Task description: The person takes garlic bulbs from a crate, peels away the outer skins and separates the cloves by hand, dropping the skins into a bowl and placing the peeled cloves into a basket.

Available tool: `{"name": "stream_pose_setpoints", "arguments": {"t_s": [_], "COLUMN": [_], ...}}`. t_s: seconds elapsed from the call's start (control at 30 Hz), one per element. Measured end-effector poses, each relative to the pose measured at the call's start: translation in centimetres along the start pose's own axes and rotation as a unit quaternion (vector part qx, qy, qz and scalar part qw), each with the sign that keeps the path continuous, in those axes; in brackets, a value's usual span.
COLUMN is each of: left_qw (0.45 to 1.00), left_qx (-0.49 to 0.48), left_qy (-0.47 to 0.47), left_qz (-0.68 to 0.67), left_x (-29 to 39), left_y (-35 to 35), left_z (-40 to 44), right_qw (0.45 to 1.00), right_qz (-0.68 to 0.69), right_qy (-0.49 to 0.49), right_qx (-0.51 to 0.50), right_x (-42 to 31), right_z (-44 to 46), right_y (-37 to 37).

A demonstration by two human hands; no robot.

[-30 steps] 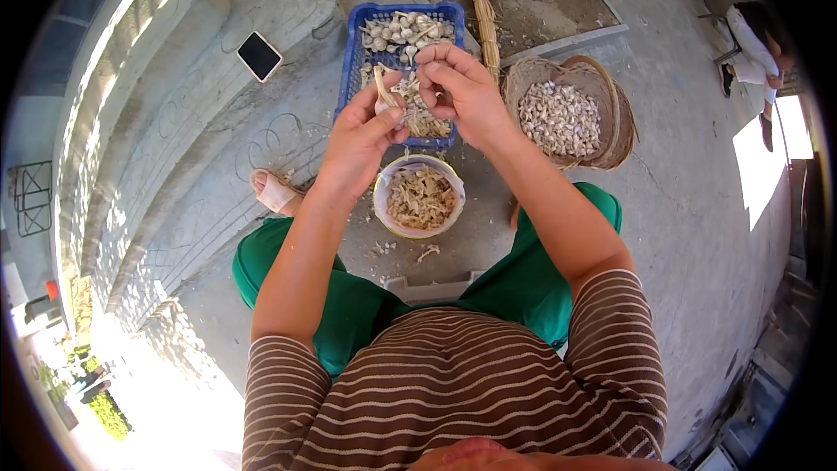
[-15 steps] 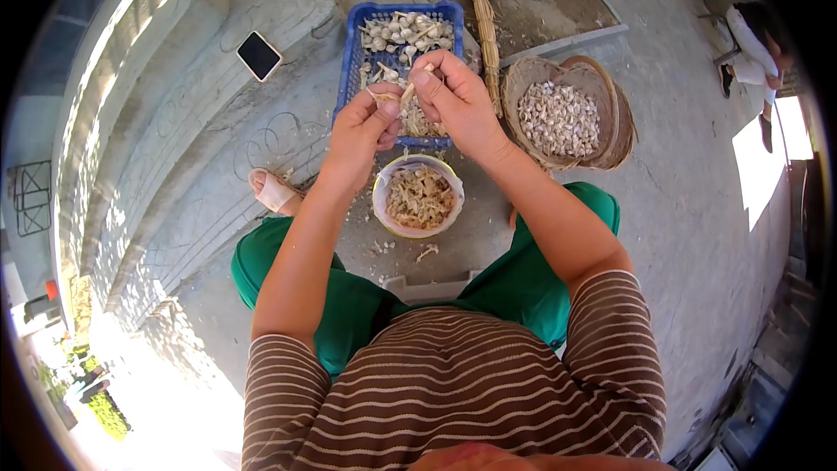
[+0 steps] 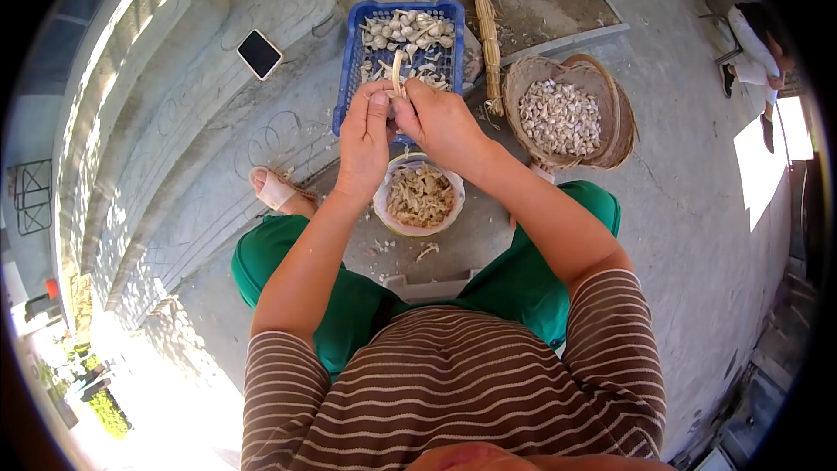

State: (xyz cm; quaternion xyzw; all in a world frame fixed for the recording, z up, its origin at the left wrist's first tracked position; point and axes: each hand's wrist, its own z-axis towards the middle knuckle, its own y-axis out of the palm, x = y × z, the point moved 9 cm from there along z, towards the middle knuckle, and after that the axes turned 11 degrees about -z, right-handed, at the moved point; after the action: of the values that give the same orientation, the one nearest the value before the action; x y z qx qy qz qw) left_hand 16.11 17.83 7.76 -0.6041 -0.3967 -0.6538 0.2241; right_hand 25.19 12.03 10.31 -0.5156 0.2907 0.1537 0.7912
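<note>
A pale dry garlic stalk (image 3: pixel 398 70) sticks up between my hands, over the near part of the blue plastic crate (image 3: pixel 339 113). My left hand (image 3: pixel 366 126) is closed on the garlic from the left. From the right, my right hand (image 3: pixel 443 126) pinches it with bent fingers, close against the left. Whatever part lies lower between the fingers is hidden. Whole garlic bulbs (image 3: pixel 405 30) with stalks fill the crate's far part, loose skins the nearer part. Just below my hands stands a white-lined bowl (image 3: pixel 381 209) heaped with garlic peelings (image 3: pixel 420 196).
A wicker basket (image 3: pixel 621 135) of separated garlic cloves (image 3: pixel 560 118) stands at right. Beyond it lies a straw broom (image 3: pixel 485 26). On the concrete step at left is a phone (image 3: pixel 260 55). Another person (image 3: pixel 754 44) sits far right. Scraps (image 3: pixel 427 251) lie near the bowl.
My hands have come together and dropped slightly toward me. The stalk, slanted between my fingers before, now points up and away. My right hand has turned so its back shows.
</note>
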Motion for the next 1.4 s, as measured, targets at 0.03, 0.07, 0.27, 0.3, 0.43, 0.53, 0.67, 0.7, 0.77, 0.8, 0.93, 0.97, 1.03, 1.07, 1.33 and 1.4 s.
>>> {"name": "stream_pose_setpoints", "arguments": {"t_s": [0.03,0.07,0.27,0.3,0.43,0.53,0.67,0.7,0.77,0.8,0.93,0.97,1.03,1.07,1.33,1.4], "left_qw": [0.999,0.999,0.941,0.941,0.946,0.956,0.980,0.982,0.985,0.986,0.992,0.992,0.990,0.990,0.947,0.941], "left_qx": [-0.004,-0.004,-0.026,-0.041,-0.053,-0.025,-0.041,-0.041,-0.043,-0.042,-0.040,-0.041,-0.028,-0.029,-0.075,-0.088], "left_qy": [-0.035,-0.035,-0.123,-0.110,-0.098,-0.105,-0.076,-0.065,-0.053,-0.044,-0.031,-0.031,-0.042,-0.042,-0.115,-0.126], "left_qz": [-0.040,-0.040,-0.314,-0.317,-0.305,-0.273,-0.181,-0.170,-0.159,-0.155,-0.112,-0.112,-0.132,-0.132,-0.290,-0.302], "left_x": [-0.7,-0.8,-1.0,-0.7,-0.4,-0.7,-1.3,-1.2,-1.0,-0.8,-0.6,-0.7,-1.1,-1.1,-1.1,-1.1], "left_y": [-0.1,-0.2,0.8,0.9,0.9,0.3,-0.1,-0.2,0.0,0.0,0.1,0.2,0.1,0.1,1.6,1.8], "left_z": [0.1,0.1,-0.1,0.0,0.0,0.0,0.4,0.3,0.2,0.1,-0.3,-0.3,-0.4,-0.4,-0.3,-0.4], "right_qw": [0.999,0.998,0.990,0.990,0.995,0.997,0.970,0.964,0.956,0.946,0.948,0.934,0.918,0.889,0.742,0.746], "right_qz": [0.030,0.060,0.126,0.125,-0.073,0.059,0.223,0.249,0.283,0.317,0.311,0.349,0.385,0.442,0.647,0.646], "right_qy": [0.015,0.030,0.062,0.062,0.063,0.049,-0.005,-0.003,-0.002,-0.003,0.019,0.048,0.077,0.104,0.161,0.152], "right_qx": [0.003,0.005,0.013,0.011,0.007,-0.005,-0.099,-0.096,-0.078,-0.060,-0.059,-0.057,-0.055,-0.062,-0.077,-0.063], "right_x": [0.4,0.7,1.7,2.5,5.2,3.8,0.6,0.5,0.3,0.3,0.1,0.6,1.0,1.3,1.8,2.0], "right_z": [0.0,0.0,0.8,1.1,2.2,2.5,1.6,1.4,1.2,1.1,0.3,0.0,-0.4,-0.6,-0.7,-0.5], "right_y": [0.2,0.3,-1.5,-1.3,-0.9,-1.4,-0.2,0.2,0.5,0.3,0.2,0.6,1.0,1.4,1.9,1.3]}}
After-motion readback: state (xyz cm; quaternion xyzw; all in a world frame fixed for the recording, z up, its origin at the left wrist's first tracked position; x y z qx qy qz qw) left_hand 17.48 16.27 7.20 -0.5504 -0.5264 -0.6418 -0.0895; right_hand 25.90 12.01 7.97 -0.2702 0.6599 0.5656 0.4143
